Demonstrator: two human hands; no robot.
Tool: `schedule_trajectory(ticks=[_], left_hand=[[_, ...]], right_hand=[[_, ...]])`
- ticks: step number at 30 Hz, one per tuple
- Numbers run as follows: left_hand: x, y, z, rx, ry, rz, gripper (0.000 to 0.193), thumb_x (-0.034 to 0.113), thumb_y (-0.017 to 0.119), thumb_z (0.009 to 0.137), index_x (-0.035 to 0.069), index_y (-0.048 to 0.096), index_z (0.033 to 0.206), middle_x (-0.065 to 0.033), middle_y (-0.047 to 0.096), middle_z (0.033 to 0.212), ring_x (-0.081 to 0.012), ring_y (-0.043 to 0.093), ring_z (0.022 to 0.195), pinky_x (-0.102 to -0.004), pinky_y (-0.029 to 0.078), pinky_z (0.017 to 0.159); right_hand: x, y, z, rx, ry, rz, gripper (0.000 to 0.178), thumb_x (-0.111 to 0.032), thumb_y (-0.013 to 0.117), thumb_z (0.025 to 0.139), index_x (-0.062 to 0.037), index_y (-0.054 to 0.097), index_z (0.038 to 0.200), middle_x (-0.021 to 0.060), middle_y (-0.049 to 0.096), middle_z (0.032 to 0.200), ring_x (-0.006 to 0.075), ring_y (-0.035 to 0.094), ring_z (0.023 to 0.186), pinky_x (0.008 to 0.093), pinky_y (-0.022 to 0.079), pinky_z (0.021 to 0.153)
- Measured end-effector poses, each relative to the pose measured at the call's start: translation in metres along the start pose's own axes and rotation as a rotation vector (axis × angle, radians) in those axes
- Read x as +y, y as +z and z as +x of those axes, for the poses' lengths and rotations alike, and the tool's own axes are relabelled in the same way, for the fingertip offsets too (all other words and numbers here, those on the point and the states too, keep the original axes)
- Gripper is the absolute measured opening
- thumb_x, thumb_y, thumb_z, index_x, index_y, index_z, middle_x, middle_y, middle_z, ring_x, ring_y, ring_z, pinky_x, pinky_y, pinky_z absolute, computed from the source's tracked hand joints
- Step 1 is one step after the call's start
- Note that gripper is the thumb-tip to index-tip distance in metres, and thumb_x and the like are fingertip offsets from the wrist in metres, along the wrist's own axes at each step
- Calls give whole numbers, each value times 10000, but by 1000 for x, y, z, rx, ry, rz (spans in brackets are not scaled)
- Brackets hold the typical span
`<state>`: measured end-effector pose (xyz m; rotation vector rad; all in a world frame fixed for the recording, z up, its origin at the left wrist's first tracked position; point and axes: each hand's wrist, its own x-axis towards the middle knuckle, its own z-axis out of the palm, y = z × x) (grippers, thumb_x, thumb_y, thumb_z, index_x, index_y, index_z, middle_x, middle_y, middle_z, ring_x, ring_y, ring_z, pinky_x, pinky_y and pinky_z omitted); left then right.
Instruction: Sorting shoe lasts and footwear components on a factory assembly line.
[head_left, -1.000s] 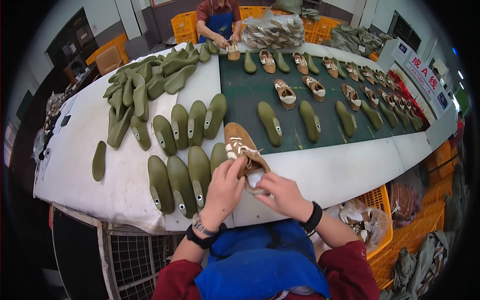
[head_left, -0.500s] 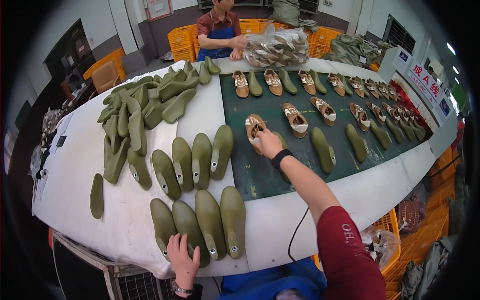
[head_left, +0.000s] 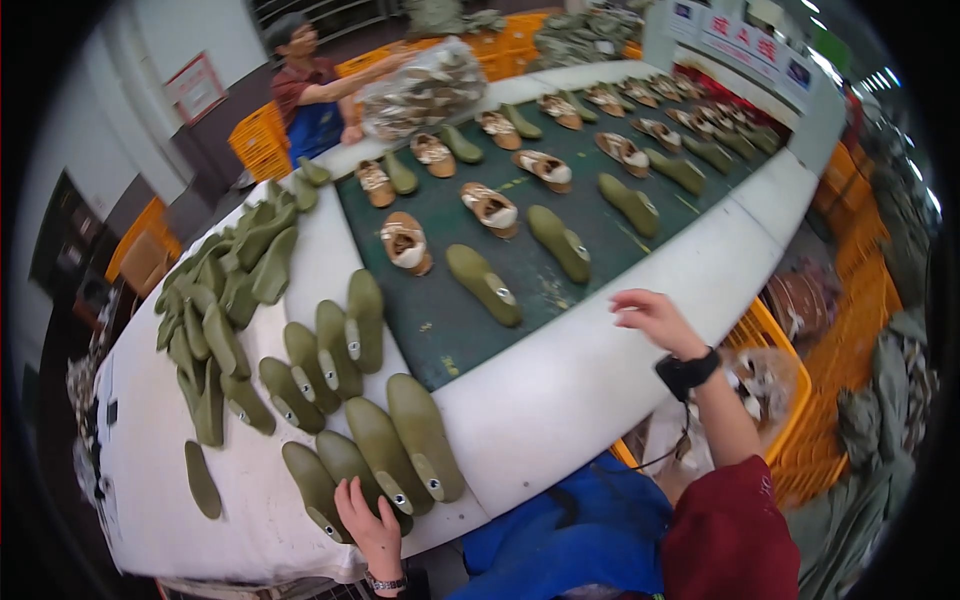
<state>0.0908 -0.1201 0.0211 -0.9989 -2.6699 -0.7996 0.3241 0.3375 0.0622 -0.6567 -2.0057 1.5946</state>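
Note:
My left hand (head_left: 372, 527) is open, its spread fingers resting against the heel end of a green shoe last (head_left: 345, 458) in the front row. Beside that last stands a larger one (head_left: 424, 430), its heel end toward me. My right hand (head_left: 662, 322) holds nothing; its fingers are loosely stretched above the white table edge (head_left: 560, 390). On the dark green belt (head_left: 430, 350), a brown-and-white shoe (head_left: 404, 243) sits beyond a green last (head_left: 484, 286). Farther along the belt, more shoes and lasts stand in rows.
A heap of green lasts (head_left: 225, 300) covers the left of the white table. Across it, a person (head_left: 312, 90) in a blue apron touches a clear bag of shoes (head_left: 425, 90). An orange crate (head_left: 790, 380) with plastic bags stands by my right arm.
My right hand has let go of the brown-and-white shoe and drawn back toward me, to the right. My left hand stays at the front lasts. The view has turned and tilted.

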Motion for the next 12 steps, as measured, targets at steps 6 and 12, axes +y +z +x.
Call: schedule_trajectory(ticks=[6,12], left_hand=[[36,9,23,73,153,29,407,61,558,837,-57,475,1218,-242,461,1255,-403,439,1166,-452,343,993],[95,37,34,-204,306,-88,371,74,537,876,-45,484,1223,-210,460,1281,-373,440,1186,-440,338,1007]], right_hand=[[127,-149,-232,794,446,622,176,-158,547,917,-67,573,1065,29,628,858,116,607,749,256,527,694],[447,-76,-437,867,838,-7,899,-276,669,733,-220,155,1468,98,63,1554,183,125,1414,352,147,1147]])
